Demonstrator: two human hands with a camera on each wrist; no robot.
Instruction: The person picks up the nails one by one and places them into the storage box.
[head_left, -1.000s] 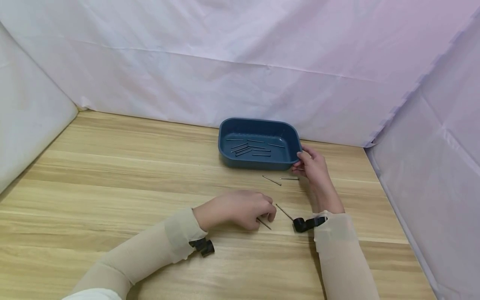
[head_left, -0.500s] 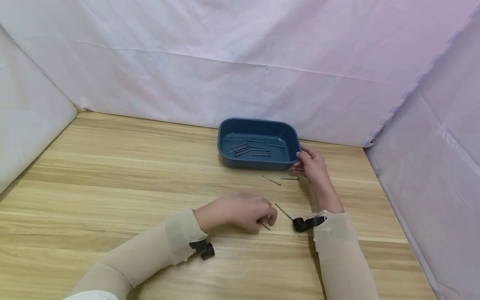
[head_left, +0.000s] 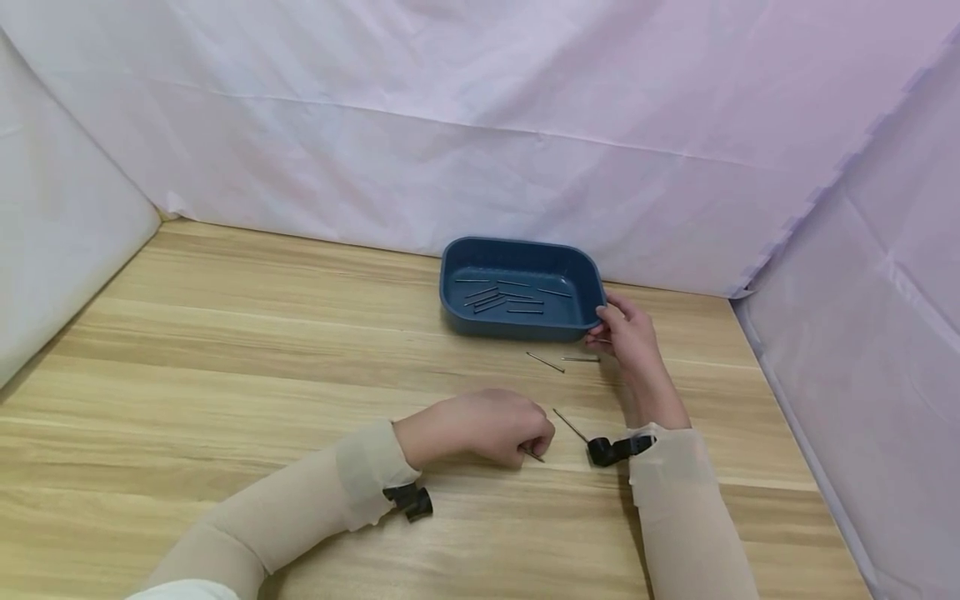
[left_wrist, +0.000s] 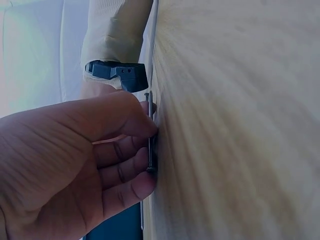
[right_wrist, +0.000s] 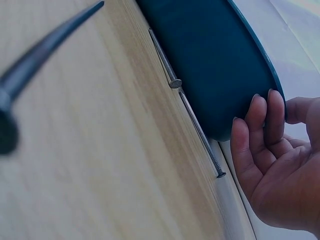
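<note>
we're pinching a nail [head_left: 534, 455] off the counter [head_left: 225, 350] with our left hand [head_left: 480, 427], right hand [head_left: 628, 333] gripping the tray [head_left: 520, 327] at its 4 o'clock corner, steadying it.

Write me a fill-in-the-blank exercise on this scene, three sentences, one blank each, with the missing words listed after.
1. The left hand pinches a ____ against the wooden table.
2. The right hand holds the corner of the dark ____ tray.
3. The nails in the tray lie ____, none standing upright.

Missing words: nail; blue; flat
</note>
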